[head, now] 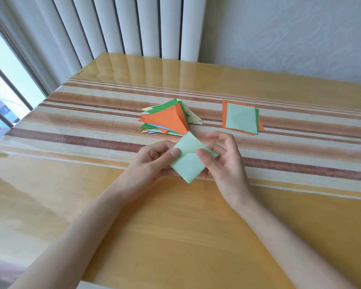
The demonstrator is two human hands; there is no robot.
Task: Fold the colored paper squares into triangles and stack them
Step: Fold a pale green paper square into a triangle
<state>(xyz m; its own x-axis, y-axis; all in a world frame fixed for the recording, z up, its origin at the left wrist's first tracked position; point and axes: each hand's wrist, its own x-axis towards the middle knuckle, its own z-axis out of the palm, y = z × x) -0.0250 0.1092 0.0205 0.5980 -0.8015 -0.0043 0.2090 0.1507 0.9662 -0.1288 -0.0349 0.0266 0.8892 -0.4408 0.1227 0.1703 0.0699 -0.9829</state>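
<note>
1. Two hands on one pale green sheet (187,163), held point-up like a diamond, just in front of the person over the near edge of the runner (71,124).
2. Left hand (152,161): thumb flat on the sheet's front at the left corner, fingers curled behind it, so a pinch grip.
3. Right hand (225,161): thumb on the front near the middle, by the right corner. Its other fingers are loosely curled and spread behind and above the sheet. Also a pinch.
4. Sheet shows a crease line running from the middle toward the right thumb. The lower part looks like a flap lying on top, and it isn't a triangle yet.
5. Stack (167,119) of folded triangles lies on the runner just beyond the sheet, with orange on top and green, pale yellow and blue edges poking out, loosely fanned. The sheet's top corner meets the stack's near edge in view - contact or not, can't tell.
6. Pile (241,118) of flat squares sits to the right of the stack, well apart from it, with pale green on top and orange and green edges under it.
7. Table (175,226) is glossy yellow wood. Blinds (113,24) hang behind it, window (0,69) at left.
</note>
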